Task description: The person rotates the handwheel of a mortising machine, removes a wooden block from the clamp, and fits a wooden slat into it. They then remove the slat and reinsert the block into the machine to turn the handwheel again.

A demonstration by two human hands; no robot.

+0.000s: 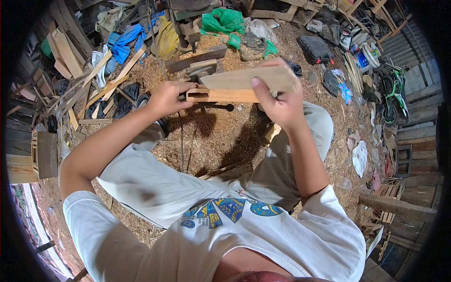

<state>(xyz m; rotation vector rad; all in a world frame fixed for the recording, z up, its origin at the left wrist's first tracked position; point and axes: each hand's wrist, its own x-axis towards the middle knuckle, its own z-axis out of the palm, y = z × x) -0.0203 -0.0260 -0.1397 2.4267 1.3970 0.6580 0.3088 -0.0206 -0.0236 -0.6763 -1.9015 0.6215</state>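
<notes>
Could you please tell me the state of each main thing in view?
Left hand: closed on slotted wood
Right hand: closed on board
Slotted wood: held, slot open
Board: held, right end blurred
Case: lying flat, seemingly shut
Green bag: crumpled
Bike: upright

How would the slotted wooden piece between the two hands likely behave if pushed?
The slotted wooden piece is probably stiff, running straight between the left hand and right hand. Its flat sides suggest sliding rather than rolling. The slot near the left hand may leave that end weaker.
</notes>
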